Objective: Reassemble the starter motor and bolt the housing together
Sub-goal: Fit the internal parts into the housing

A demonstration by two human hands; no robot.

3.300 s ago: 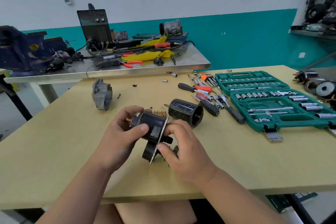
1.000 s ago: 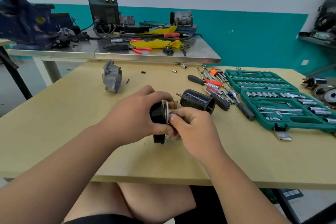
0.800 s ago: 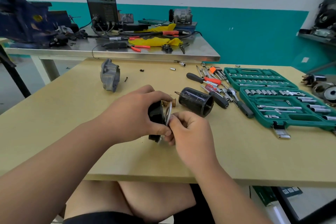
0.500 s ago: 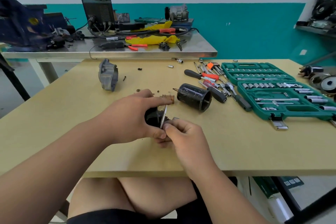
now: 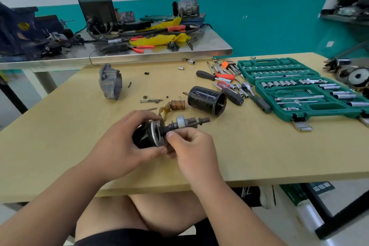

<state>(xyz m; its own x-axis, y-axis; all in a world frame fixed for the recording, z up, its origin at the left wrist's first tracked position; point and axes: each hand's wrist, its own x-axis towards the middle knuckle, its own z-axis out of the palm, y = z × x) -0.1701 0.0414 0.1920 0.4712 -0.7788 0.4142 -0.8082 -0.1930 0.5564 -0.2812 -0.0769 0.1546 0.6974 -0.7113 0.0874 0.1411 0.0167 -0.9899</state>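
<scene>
Starter sub-assembly (image 5: 148,136), a black body with a bright metal plate and a pinion shaft (image 5: 185,123) projecting from it, is held just above the near middle of the bench (image 5: 60,126). Its long axis runs left to right, with the shaft tip angled slightly toward the far side. Left hand (image 5: 123,146): grip clamped round the black body. Right hand (image 5: 191,146): grip pinched together at the root of the shaft, hard against the plate; what it pinches cannot be made out. Black cylindrical housing (image 5: 207,101) lies on its side on the bench, just far-right of the shaft tip and apart from it, open mouth facing near-right. Judgement: the housing is the likely mating part, the right hand is nearer to it, and the held axis would have to be brought in line with its bore. Copper coil (image 5: 178,104) and long bolts (image 5: 150,100) lie just left of the housing. Grey end cover (image 5: 109,82) stands well apart, far left. Open socket set (image 5: 299,94) occupies the right, with screwdrivers (image 5: 213,76) beside it.
</scene>
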